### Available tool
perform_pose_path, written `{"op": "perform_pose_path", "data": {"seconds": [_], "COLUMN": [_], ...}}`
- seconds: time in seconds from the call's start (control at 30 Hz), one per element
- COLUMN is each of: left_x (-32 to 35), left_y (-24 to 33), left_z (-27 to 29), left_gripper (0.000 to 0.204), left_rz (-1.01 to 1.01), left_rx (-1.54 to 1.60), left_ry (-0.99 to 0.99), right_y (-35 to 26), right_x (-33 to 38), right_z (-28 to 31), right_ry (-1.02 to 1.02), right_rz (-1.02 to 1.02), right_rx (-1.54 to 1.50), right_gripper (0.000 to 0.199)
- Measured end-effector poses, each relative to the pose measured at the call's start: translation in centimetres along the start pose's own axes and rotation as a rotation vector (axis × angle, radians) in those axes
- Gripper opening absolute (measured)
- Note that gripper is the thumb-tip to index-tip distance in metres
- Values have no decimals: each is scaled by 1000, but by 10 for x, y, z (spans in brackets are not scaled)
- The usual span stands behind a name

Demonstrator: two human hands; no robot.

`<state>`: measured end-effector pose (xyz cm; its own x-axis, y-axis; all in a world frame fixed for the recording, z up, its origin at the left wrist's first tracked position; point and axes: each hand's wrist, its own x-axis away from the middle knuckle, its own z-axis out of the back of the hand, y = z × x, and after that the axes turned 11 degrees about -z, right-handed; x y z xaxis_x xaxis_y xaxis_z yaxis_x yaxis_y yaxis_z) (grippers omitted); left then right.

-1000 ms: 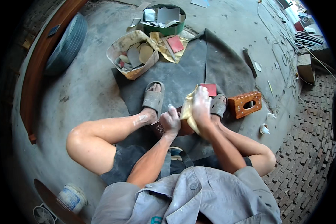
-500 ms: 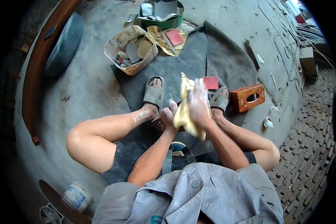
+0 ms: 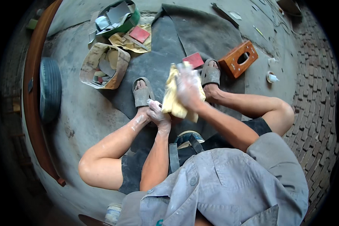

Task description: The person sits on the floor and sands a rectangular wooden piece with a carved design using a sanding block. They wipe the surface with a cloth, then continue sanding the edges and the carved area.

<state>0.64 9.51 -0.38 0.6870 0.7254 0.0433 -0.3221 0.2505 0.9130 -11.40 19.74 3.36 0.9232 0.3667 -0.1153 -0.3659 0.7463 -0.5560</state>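
At twelve o'clock, wide dark-grey sheet [image 3: 162,49]. Central, crumpled yellow cloth [image 3: 170,98]; at its two o'clock, orange-brown wooden box [image 3: 231,60], oval-holed. Flattened on cloth, blurred right hand [image 3: 188,86]. Curled at eight o'clock, left hand [image 3: 158,113]; cannot tell around what.

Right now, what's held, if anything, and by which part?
Yellow cloth, at its upper right, under the blurred right hand; whether the left hand holds anything cannot be told.

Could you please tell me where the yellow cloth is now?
In the head view, the yellow cloth is under the right hand, just right of the left hand.
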Motion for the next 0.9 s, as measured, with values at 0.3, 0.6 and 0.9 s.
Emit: {"op": "perform_pose_path", "data": {"seconds": [0.3,0.6,0.9], "left_x": [1,-14,-12], "left_y": [34,-27,-49], "left_z": [-7,7,13], "left_gripper": [48,50,43], "left_rz": [21,-94,-281], "left_rx": [221,143,-97], "left_ry": [47,3,91], "right_y": [24,45,104], "right_x": [-31,-25,16], "right_z": [15,4,45], "right_ry": [-400,-406,-216], "right_rz": [-467,-395,-1042], "right_rx": [-195,-302,-1235], "right_gripper": [65,44,31]}}
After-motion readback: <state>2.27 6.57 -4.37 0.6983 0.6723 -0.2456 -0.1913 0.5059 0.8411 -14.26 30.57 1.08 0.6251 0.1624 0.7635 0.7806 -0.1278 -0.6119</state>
